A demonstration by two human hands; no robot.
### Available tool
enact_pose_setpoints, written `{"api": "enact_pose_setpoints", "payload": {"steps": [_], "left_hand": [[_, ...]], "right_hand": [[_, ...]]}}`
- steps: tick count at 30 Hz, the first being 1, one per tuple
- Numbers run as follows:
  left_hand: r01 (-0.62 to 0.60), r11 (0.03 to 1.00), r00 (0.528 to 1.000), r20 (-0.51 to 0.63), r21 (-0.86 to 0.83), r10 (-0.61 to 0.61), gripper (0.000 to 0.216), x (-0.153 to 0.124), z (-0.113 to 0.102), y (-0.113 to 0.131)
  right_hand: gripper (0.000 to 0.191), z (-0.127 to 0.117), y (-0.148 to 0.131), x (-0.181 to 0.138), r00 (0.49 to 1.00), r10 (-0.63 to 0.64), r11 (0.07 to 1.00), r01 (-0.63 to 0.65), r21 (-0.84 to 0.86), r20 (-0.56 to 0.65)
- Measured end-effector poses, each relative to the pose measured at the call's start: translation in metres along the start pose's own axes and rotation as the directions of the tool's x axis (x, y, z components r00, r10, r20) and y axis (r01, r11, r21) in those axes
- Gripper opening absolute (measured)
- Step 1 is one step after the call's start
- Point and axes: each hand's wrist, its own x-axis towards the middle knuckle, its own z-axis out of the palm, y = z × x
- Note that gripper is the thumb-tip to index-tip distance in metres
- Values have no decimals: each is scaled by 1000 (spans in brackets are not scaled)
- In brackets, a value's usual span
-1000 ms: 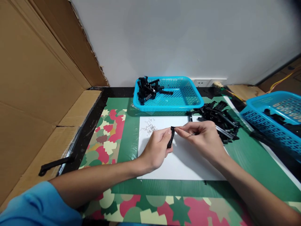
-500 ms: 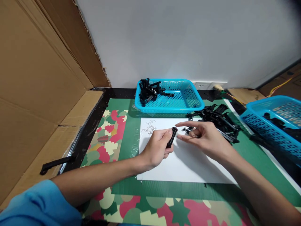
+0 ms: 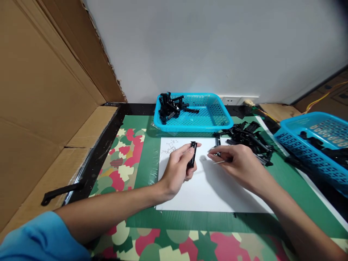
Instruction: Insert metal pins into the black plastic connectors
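Note:
My left hand [image 3: 178, 163] is closed round a slim black plastic part [image 3: 193, 155], held nearly upright with the thumb along its side. To its right, my right hand [image 3: 235, 161] is closed in a pinch, low over the white sheet [image 3: 185, 195]. A thin, pale metal tool [image 3: 219, 162] sticks out from its fingers; its exact kind is unclear. A tiny wire piece [image 3: 204, 159] lies on the sheet just left of these fingertips. Several thin bent wires [image 3: 170, 146] are bunched at the sheet's upper left.
A blue basket [image 3: 193, 128] with several black parts [image 3: 171, 107] stands against the wall. Right of the sheet lies a heap of black parts [image 3: 251, 141]. Another blue basket [image 3: 307, 152] is at far right. A black bar [image 3: 61, 192] lies at left by the cardboard.
My right hand has gone from spread thumb and finger beside the black part to a pinch, slightly lower and away from it. My left hand has shifted slightly left, the part more upright.

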Motion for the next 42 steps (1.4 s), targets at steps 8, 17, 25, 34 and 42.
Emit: {"api": "enact_pose_setpoints", "payload": {"steps": [8,17,25,34,42], "left_hand": [[-22,1000,1000,5,1,22,59,1,-2,-2],[-29,996,1000,-7,82,29,45,0,-2,-4],[-30,1000,999,45,5,30,40,0,1,-7],[-76,997,995,61,28,74,37,-3,3,-5],[-141,987,990,24,77,139,32,-2,1,-11]], "right_hand": [[27,11,-2,3,999,17,995,-12,-98,41],[27,13,-1,4,993,47,995,-37,-91,107],[30,1,-13,-3,988,27,819,-108,564,150],[38,34,-29,-6,984,157,511,-157,845,88],[30,32,-28,-8,984,138,498,-165,852,110]]}}
